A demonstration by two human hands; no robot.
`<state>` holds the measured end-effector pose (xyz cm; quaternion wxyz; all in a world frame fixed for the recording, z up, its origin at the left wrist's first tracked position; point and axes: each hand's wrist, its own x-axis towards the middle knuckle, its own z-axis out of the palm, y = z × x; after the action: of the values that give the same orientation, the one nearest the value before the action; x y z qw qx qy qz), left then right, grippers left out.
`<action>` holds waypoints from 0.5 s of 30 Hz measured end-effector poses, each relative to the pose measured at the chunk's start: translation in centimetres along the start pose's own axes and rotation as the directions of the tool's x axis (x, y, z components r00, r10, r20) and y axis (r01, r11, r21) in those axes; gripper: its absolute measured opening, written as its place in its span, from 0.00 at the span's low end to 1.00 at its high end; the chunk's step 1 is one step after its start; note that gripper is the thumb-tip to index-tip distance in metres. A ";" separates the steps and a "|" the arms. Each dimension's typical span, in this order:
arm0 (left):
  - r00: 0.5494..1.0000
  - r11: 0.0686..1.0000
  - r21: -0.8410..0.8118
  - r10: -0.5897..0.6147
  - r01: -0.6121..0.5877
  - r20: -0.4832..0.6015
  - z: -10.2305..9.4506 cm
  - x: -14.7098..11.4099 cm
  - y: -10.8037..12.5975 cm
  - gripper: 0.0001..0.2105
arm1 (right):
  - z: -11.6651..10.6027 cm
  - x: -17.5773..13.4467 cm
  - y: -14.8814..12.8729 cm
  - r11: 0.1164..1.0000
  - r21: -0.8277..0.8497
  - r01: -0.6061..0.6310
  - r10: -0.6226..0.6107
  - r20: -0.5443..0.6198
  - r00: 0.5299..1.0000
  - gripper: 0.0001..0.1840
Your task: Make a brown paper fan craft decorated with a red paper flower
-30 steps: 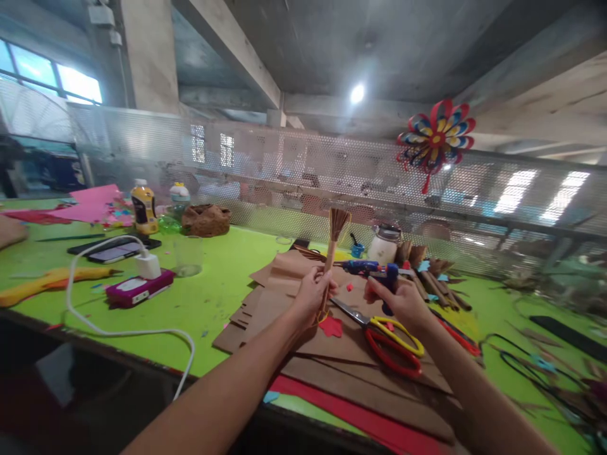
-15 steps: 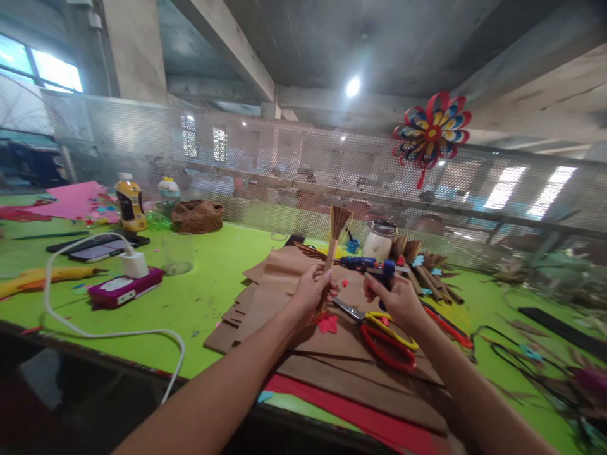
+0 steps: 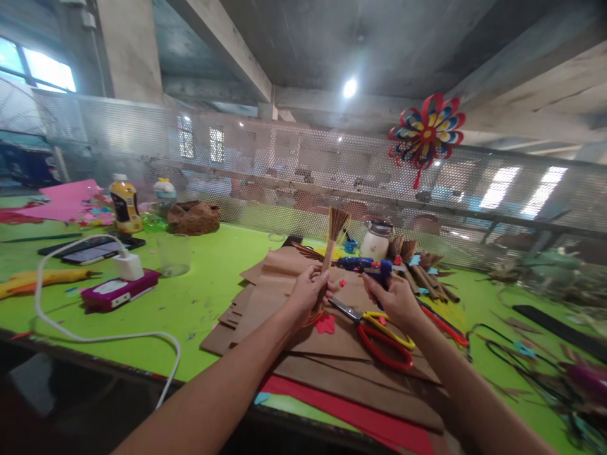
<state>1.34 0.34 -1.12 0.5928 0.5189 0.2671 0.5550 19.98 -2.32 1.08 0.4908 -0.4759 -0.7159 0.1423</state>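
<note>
Upright in my left hand (image 3: 309,292) is a brown paper roll with a pleated, fanned top (image 3: 337,224), my fingers closed round its stem. My right hand (image 3: 392,297) grips a blue hot glue gun (image 3: 365,265), its nozzle pointing left at the roll's stem; I cannot tell if it touches. Under both hands lie stacked sheets of brown paper (image 3: 270,284). Scissors (image 3: 384,344) with red and yellow handles rest on the sheets, beside a red paper flower cutout (image 3: 325,323).
Right of the glue gun lie several finished-looking brown paper rolls (image 3: 434,281). A lidded white jar (image 3: 377,239) stands behind. Leftward are a clear cup (image 3: 174,256), a purple power strip (image 3: 121,291) with a white cable, phones (image 3: 95,249) and a yellow bottle (image 3: 126,205).
The glue gun's nozzle has come closer to the paper roll's stem. My left hand keeps its hold on the roll. The whole view has shifted slightly.
</note>
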 end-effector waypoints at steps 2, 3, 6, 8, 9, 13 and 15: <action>1.000 1.000 -0.003 -0.007 0.007 0.010 0.0 0.0 0.0 0.12 | 0.0 0.0 0.0 1.000 -0.011 -0.010 0.009 -0.020 1.000 0.23; 1.000 1.000 -0.006 -0.012 0.012 0.015 0.0 0.0 0.0 0.12 | 0.0 0.0 0.0 1.000 -0.013 -0.012 0.012 -0.024 1.000 0.23; 1.000 1.000 -0.009 -0.018 0.018 0.017 0.0 -0.1 0.0 0.12 | 0.0 0.1 0.1 1.000 -0.015 -0.015 0.015 -0.019 1.000 0.23; 1.000 1.000 -0.001 -0.019 0.019 0.012 0.0 -0.1 0.0 0.11 | 0.0 0.0 0.2 1.000 -0.024 -0.011 0.011 -0.012 1.000 0.22; 1.000 1.000 0.005 -0.021 0.021 0.010 0.0 -0.1 0.0 0.11 | 0.0 0.0 0.2 1.000 -0.028 -0.009 0.009 -0.010 1.000 0.22; 0.999 0.999 0.006 -0.031 0.031 0.017 -0.1 0.0 0.0 0.11 | 0.1 -0.1 0.0 1.000 -0.028 0.013 -0.013 0.013 1.000 0.21; 0.999 0.999 0.001 -0.042 0.042 0.021 0.0 0.0 0.0 0.11 | 0.1 -0.1 -0.3 0.999 -0.038 0.032 -0.031 0.015 0.999 0.20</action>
<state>1.29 0.35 -1.13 0.6069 0.5193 0.2716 0.5368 19.73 -2.51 1.21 0.4784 -0.4728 -0.7295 0.1244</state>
